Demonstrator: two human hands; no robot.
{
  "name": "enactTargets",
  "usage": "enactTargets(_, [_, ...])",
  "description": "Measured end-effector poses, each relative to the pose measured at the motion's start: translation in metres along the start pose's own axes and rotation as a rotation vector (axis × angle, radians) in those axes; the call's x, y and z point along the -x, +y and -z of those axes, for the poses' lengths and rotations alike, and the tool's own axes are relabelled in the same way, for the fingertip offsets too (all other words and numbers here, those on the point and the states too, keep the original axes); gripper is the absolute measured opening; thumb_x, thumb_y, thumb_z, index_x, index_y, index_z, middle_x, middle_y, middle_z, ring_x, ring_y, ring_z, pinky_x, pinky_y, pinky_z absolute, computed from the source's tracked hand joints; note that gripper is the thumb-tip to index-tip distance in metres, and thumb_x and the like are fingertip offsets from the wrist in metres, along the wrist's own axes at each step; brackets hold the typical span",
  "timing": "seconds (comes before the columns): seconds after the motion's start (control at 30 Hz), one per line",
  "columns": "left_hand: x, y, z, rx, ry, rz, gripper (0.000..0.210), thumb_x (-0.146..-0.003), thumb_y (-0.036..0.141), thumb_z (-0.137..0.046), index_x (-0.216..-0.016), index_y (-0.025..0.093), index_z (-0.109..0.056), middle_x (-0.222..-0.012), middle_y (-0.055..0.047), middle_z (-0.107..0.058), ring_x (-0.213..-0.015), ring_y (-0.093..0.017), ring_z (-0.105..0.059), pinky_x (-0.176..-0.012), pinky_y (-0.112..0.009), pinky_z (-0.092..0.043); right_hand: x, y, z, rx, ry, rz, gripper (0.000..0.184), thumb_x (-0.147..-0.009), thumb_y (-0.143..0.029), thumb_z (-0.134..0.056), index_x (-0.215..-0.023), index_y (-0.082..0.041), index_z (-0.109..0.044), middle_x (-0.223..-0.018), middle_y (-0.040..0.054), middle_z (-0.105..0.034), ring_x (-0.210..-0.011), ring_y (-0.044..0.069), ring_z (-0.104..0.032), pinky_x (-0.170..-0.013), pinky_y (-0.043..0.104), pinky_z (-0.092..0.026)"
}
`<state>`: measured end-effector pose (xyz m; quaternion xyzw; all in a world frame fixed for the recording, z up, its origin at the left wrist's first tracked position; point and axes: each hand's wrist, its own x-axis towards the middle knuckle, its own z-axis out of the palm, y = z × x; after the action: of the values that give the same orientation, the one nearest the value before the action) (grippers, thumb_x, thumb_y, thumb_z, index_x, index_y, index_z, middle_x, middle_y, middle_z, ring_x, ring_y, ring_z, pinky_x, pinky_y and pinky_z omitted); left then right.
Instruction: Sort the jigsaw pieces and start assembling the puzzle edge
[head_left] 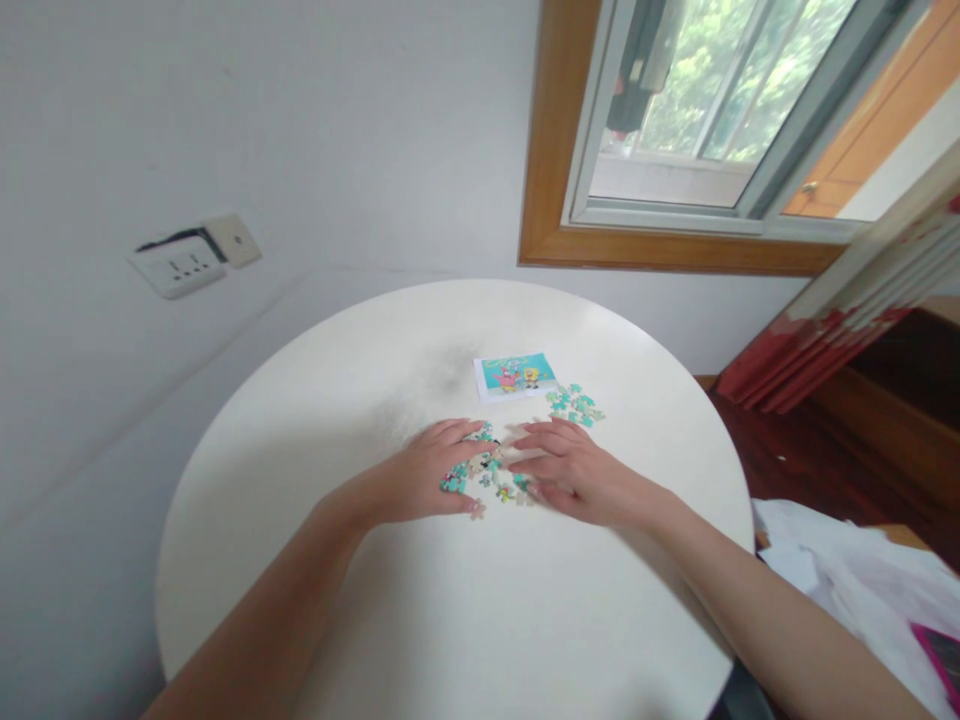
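Small jigsaw puzzle pieces in teal, cream and yellow lie loosely heaped on the white table. My left hand rests over the left side of this heap, fingers spread and covering some pieces. On the right side my right hand has its fingers apart, with the fingertips at the pieces. Neither hand visibly grips a piece, though some are hidden beneath the fingers. Beyond my right hand sits a second small group of teal puzzle pieces. A picture card with a pink and a yellow cartoon figure lies just behind.
The round white table stands against a wall with a power socket. A wood-framed window is at the upper right, beside a red and cream curtain. White plastic bags lie to the right of the table.
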<state>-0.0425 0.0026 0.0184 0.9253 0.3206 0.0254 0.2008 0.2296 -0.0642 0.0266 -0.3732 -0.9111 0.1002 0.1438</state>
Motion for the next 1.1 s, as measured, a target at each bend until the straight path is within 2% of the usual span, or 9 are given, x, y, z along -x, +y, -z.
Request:
enactTargets(0.1, [0.000, 0.000, 0.000, -0.004, -0.003, -0.002, 0.075, -0.077, 0.053, -0.072, -0.143, 0.031, -0.046, -0.155, -0.010, -0.035, -0.142, -0.034, -0.030, -0.116, -0.049, -0.026, -0.001, -0.002, 0.000, 0.018, -0.012, 0.026, 0.034, -0.093, -0.024, -0.053, -0.125, -0.028, -0.065, -0.143, 0.0047, -0.053, -0.141, 0.025, -0.034, -0.117, 0.051, -0.019])
enactTargets(0.3, [0.003, 0.002, 0.004, -0.052, -0.050, -0.028, 0.072, -0.082, 0.058, -0.064, -0.147, 0.040, -0.037, -0.159, -0.005, -0.027, -0.145, -0.034, -0.024, -0.117, -0.049, -0.024, -0.001, -0.011, 0.003, 0.093, -0.079, 0.021, 0.033, -0.098, -0.034, -0.046, -0.125, -0.033, -0.065, -0.149, 0.0004, -0.047, -0.145, 0.026, -0.025, -0.119, 0.055, -0.009])
enactTargets(0.53, [0.006, 0.005, 0.006, -0.084, -0.088, -0.006, 0.072, -0.085, 0.064, -0.056, -0.147, 0.031, -0.040, -0.161, -0.010, -0.021, -0.147, -0.033, -0.020, -0.118, -0.047, -0.022, 0.000, -0.008, -0.001, 0.137, -0.028, -0.035, 0.033, -0.099, -0.037, -0.046, -0.124, -0.030, -0.066, -0.146, 0.0033, -0.050, -0.143, 0.026, -0.030, -0.119, 0.054, -0.012])
enactTargets(0.6, [0.007, 0.005, 0.006, -0.076, -0.082, -0.001, 0.071, -0.085, 0.064, -0.056, -0.146, 0.032, -0.041, -0.161, -0.009, -0.023, -0.147, -0.033, -0.022, -0.118, -0.047, -0.023, -0.001, -0.007, -0.003, 0.128, -0.001, -0.043, 0.033, -0.099, -0.035, -0.045, -0.123, -0.027, -0.066, -0.140, 0.0053, -0.056, -0.138, 0.025, -0.038, -0.118, 0.052, -0.016])
enactTargets(0.7, [0.007, 0.003, 0.006, -0.055, -0.065, 0.002, 0.071, -0.083, 0.064, -0.058, -0.145, 0.034, -0.042, -0.160, -0.006, -0.027, -0.146, -0.033, -0.025, -0.118, -0.046, -0.024, -0.002, -0.007, -0.005, 0.090, 0.018, -0.033, 0.031, -0.098, -0.029, -0.046, -0.120, -0.021, -0.067, -0.124, 0.0090, -0.065, -0.121, 0.022, -0.053, -0.110, 0.044, -0.032])
enactTargets(0.8, [0.007, 0.001, 0.005, -0.055, -0.073, 0.018, 0.071, -0.083, 0.062, -0.061, -0.146, 0.036, -0.041, -0.160, -0.006, -0.027, -0.146, -0.032, -0.025, -0.118, -0.045, -0.023, -0.003, -0.009, -0.004, 0.039, 0.001, -0.024, 0.028, -0.096, -0.024, -0.049, -0.114, -0.016, -0.069, -0.109, 0.0110, -0.067, -0.105, 0.021, -0.058, -0.097, 0.037, -0.044])
enactTargets(0.97, [0.007, 0.003, 0.006, -0.045, -0.064, 0.024, 0.069, -0.083, 0.059, -0.062, -0.145, 0.037, -0.042, -0.160, -0.004, -0.027, -0.146, -0.032, -0.025, -0.118, -0.045, -0.023, -0.002, -0.013, 0.000, -0.002, -0.027, -0.048, 0.027, -0.097, -0.021, -0.046, -0.102, -0.014, -0.071, -0.097, 0.0116, -0.063, -0.094, 0.020, -0.057, -0.089, 0.034, -0.047])
enactTargets(1.1, [0.007, 0.009, 0.009, -0.052, -0.086, 0.038, 0.068, -0.084, 0.057, -0.062, -0.146, 0.037, -0.041, -0.160, -0.004, -0.027, -0.146, -0.032, -0.024, -0.118, -0.046, -0.023, 0.000, -0.015, 0.001, -0.009, -0.061, -0.071, 0.026, -0.097, -0.021, -0.046, -0.100, -0.013, -0.070, -0.094, 0.0116, -0.063, -0.090, 0.020, -0.058, -0.086, 0.034, -0.048])
